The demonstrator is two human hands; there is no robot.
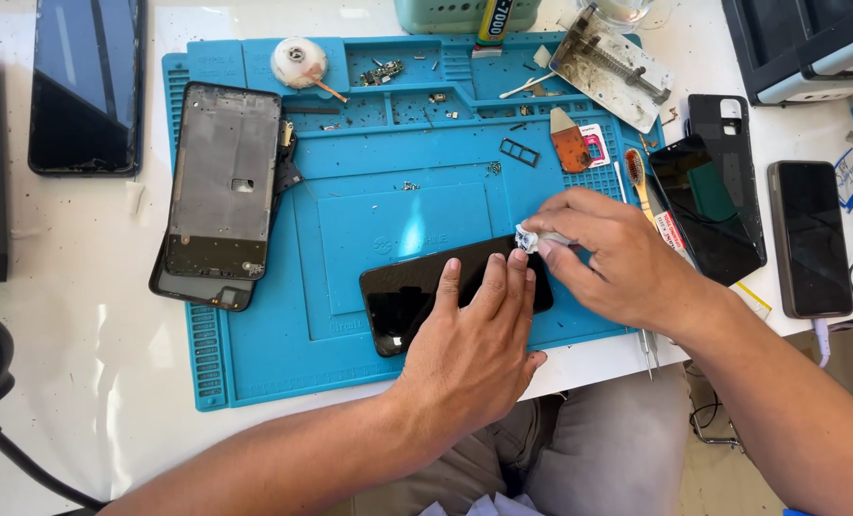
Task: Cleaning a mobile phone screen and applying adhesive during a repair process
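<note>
I am pressing my left hand (474,334) flat on the black phone (417,296), which is lying face-up and slightly tilted on the lower middle of the blue work mat (254,363), well in from the counter (82,287) edge. The left grip is not closing on anything; the fingers are spread and lying on the glass, pinning it. My right hand (608,258) is pinching a small white wad (529,237), cloth or tissue by the look of it, between thumb and fingertips, and the wad is touching the phone's upper right corner. To do this well, I judge that I should be keeping the left palm's weight even so the phone is not skating on the mat, and working the wad along the edge in short strokes rather than scrubbing, since loose screws and grit are scattered over the mat and could be dragged across the glass. The left fingertips are sitting close to the wad, so I should be watching that they are not blocking the stroke. Just to the left, a bare phone frame (221,182) is lying over another dark panel, and to the right a black back cover (723,191) and a second phone (809,239) are resting near enough for an elbow to knock.
</note>
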